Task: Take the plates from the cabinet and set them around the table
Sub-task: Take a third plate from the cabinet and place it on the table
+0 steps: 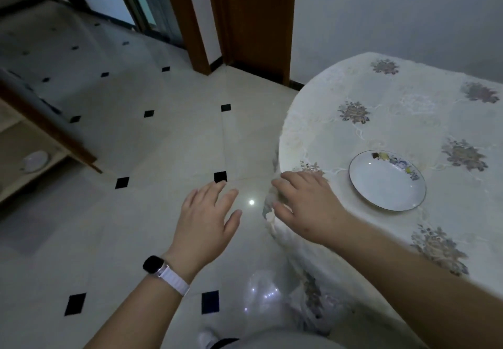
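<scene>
Plate (386,182) on table (408,122).
Left hand (209,212) and right hand (307,207), fingers released, lie at the plate's 9 o'clock.

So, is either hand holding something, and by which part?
Nothing is held. The left hand is open above the floor; the right hand is open at the table edge, apart from the plate.

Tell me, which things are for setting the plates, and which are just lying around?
For the job: plate on the table, plate in the cabinet, cabinet, table, left hand, right hand.

Just lying about: wristwatch, door frame, floor tiles.
</scene>
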Available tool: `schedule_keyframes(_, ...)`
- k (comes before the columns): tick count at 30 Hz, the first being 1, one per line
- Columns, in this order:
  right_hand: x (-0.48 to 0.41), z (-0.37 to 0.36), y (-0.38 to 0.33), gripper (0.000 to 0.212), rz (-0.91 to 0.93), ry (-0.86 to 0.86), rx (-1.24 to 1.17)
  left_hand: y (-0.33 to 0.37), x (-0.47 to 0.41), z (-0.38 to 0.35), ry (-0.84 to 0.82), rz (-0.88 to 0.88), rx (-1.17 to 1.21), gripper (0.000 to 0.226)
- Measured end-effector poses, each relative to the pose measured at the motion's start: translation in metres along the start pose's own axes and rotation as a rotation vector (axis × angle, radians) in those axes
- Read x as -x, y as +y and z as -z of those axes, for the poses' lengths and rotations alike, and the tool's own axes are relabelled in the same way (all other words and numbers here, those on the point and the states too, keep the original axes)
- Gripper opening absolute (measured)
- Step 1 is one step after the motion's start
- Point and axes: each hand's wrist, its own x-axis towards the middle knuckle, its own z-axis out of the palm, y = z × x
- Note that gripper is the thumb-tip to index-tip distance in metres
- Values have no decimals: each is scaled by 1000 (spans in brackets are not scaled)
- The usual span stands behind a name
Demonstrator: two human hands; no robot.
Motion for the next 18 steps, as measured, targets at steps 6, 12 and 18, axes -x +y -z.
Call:
schedule_keyframes(6,-28,-19,-109,51,116,-45,77,-95,59,16,-11,129,34,48)
schedule_keyframes(12,-63,-49,-224,52,243,-83,118,-198,131,28,28,262,64,50)
schedule_keyframes(18,-91,-84,-325,51,378,-106,130,-276,190,41,61,390,59,49)
